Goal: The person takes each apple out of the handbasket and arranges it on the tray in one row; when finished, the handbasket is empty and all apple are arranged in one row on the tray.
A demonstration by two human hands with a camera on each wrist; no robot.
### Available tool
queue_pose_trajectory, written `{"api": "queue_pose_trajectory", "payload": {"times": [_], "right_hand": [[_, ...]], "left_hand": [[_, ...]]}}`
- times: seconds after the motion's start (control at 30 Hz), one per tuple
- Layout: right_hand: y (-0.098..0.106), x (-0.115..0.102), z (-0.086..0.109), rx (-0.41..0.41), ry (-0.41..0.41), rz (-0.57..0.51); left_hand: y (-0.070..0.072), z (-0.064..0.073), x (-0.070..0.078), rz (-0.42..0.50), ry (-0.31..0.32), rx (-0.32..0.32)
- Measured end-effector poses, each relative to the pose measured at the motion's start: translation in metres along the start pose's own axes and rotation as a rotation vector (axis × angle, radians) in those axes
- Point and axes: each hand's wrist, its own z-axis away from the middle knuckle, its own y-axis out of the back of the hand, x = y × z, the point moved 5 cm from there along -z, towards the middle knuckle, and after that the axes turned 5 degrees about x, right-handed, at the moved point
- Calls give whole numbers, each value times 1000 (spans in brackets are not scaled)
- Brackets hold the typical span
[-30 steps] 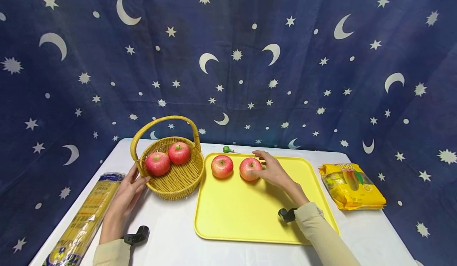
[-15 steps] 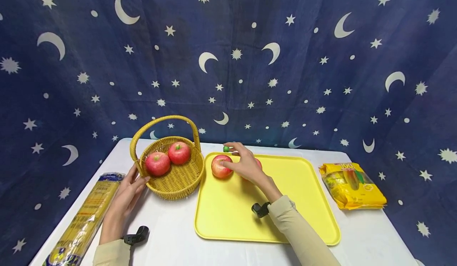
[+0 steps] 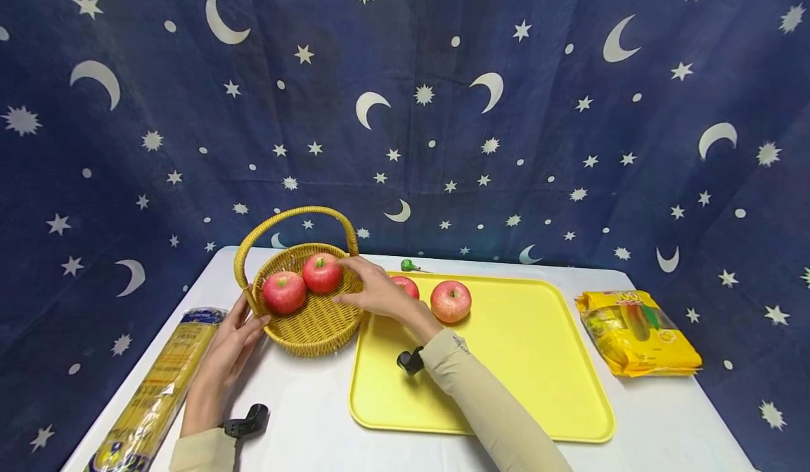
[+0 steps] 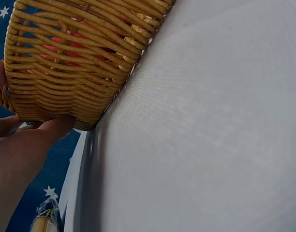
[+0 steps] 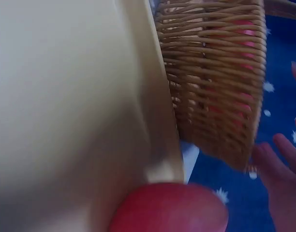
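Note:
A wicker basket point(image 3: 310, 345) with a tall arched handle stands at the left of the table, two red apples inside: a left apple point(image 3: 284, 292) and a right apple point(image 3: 322, 273). My left hand point(image 3: 224, 349) grips its left rim, thumb at the rim and fingers against the outer wall point(image 4: 66, 92). My right hand point(image 3: 380, 292) reaches over the basket's right rim, fingers and thumb spread, fingertips close beside the right apple and nothing held. Beneath that forearm, the yellow tray point(image 3: 506, 387) carries a partly covered apple point(image 3: 406, 287) and a fully visible apple point(image 3: 451, 301).
A long clear pack of spaghetti point(image 3: 158, 387) lies along the left table edge. At the right is a yellow packet point(image 3: 639, 335) with a mango picture. A small green object point(image 3: 408, 265) sits behind the tray, before the starry blue curtain point(image 3: 430, 120).
My right hand has swept left from the tray's right apple, past the other one, to over the basket. My left hand keeps its grip, and the apples stay where they were.

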Motion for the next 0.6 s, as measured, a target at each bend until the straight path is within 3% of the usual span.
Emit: {"api": "queue_pose_trajectory", "payload": {"times": [0.17, 0.37, 0.6], "right_hand": [[-18, -9, -22, -102, 28, 123], [-37, -11, -47, -159, 60, 156], [-50, -2, -60, -186, -12, 206]], "left_hand": [[1, 0, 2, -1, -11, 0], [2, 3, 2, -4, 5, 5], [2, 2, 1, -9, 10, 4]]}}
